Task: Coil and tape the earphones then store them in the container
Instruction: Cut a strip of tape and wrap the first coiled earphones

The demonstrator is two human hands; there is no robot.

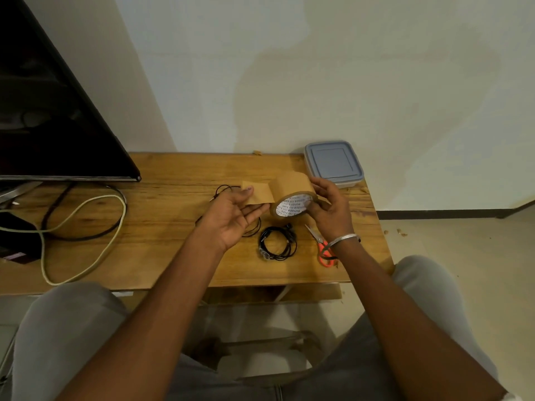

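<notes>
Earphones (291, 241): one black set lies coiled on the counter (173, 227), just in front of the hands and touched by neither. A glossy patch sits at the coil's lower-left edge; whether it is tape cannot be told.

A second black cord (224, 187) lies loose and uncoiled, partly under the left hand. It is likely another set, but this is not confirmed.

Left hand (231, 215): palm up, thumb and fingers pinching the free end of a brown strip (259, 193).
Right hand (327, 209): fingers curled round the roll (289, 186), held above the counter. The strip is still joined to the roll.

Scissors (324, 247), orange handles, lie beside the coil under the right wrist, unused.
Container (347, 183) stands at the far right corner, well apart from the coil, with its lid on.

Progress, judged: coiling is done for one set, and the taping step is underway with the strip drawn out but not yet cut. Left to do: cut the strip, wrap the coil, open the container, store. The loose cord may also need coiling.

Writing: the roll's white core (292, 205) carries repeated print. "WONDER" and "TAPE" can be read; the rest is too small. No other labels are legible.
</notes>
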